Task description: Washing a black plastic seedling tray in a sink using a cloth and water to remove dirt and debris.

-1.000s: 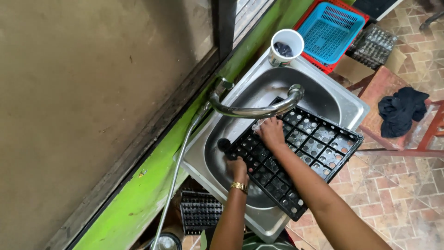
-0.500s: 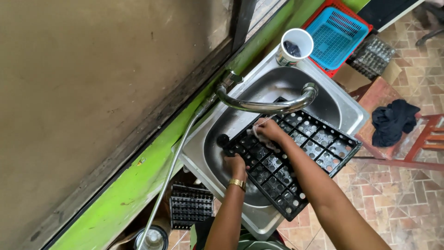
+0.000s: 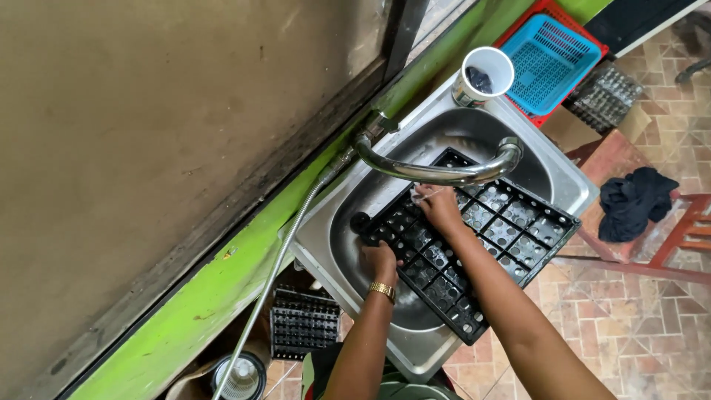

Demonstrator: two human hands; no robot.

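Here the black cell tray [image 3: 474, 244] lay tilted across the steel sink [image 3: 570, 185]. The left hand [image 3: 381, 261] gripped its near edge; the right hand [image 3: 438, 207] pressed on top, fingertips hidden beneath the tap [image 3: 437, 172], so their spread was unclear.

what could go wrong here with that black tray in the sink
The black cell tray is wider than the steel sink and overhangs its front rim; if the left hand loses its grip, it may tip out. The right hand works just under the faucet spout and might knock it.
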